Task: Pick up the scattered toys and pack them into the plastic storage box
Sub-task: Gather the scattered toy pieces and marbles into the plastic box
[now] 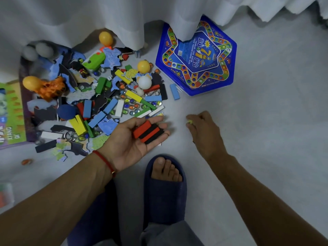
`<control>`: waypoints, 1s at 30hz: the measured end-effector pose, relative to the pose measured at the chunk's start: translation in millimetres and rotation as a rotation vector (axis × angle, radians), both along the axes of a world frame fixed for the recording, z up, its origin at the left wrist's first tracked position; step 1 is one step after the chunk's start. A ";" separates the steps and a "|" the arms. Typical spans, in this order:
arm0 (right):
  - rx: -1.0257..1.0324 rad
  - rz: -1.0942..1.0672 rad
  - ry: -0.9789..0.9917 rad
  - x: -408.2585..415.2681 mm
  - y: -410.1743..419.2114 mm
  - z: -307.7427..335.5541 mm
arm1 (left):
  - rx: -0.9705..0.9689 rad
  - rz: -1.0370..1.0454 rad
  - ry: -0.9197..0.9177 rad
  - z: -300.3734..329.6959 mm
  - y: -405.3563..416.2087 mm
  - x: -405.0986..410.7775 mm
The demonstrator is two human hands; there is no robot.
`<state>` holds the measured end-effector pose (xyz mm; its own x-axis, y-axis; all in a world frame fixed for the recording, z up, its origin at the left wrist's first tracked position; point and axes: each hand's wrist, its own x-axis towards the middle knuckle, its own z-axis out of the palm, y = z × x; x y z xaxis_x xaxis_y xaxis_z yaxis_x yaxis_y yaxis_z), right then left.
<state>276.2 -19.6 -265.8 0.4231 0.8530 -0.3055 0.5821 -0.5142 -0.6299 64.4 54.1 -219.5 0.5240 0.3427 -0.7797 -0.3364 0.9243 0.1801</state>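
Nearest the camera, a bare foot in a dark blue open-toe slipper sits flat on the pale grey floor, so I'll use that as the reference point.

Just beyond the slipper and a bit to its left, the left hand lies palm up with the fingers mostly straight, carrying a small stack of flat rectangular blocks, one red and a couple black, across the palm and fingers. A thin red string bracelet is on that wrist.

Beyond the slipper to its right, the right hand hovers low over the floor, back of the hand up, fingers curled around a small yellowish thing. It's too small to say what it is.

Further out and left of the slipper is the big scattered pile of toys: coloured blocks, glass marbles, puzzle pieces, yellow and white balls, and an orange plastic toy.

Further still, roughly straight ahead of the slipper, is a blue hexagon-ish plastic board game lid with a star-shaped track, its far edge tucked under a white curtain.

At the frame's left edge, level with the slipper, there's a blurry clear plastic container.
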 end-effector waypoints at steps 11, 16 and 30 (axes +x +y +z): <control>0.134 0.243 -0.463 7.4 -19.6 -19.5 | 0.024 -0.033 0.015 -0.1 -5.7 -3.3; 0.105 0.168 -0.409 8.4 -17.6 -11.2 | 0.029 0.012 0.010 12.8 -21.0 -12.0; -0.407 0.237 0.703 -137.3 23.2 230.1 | 0.215 0.484 0.018 180.6 -100.9 -203.1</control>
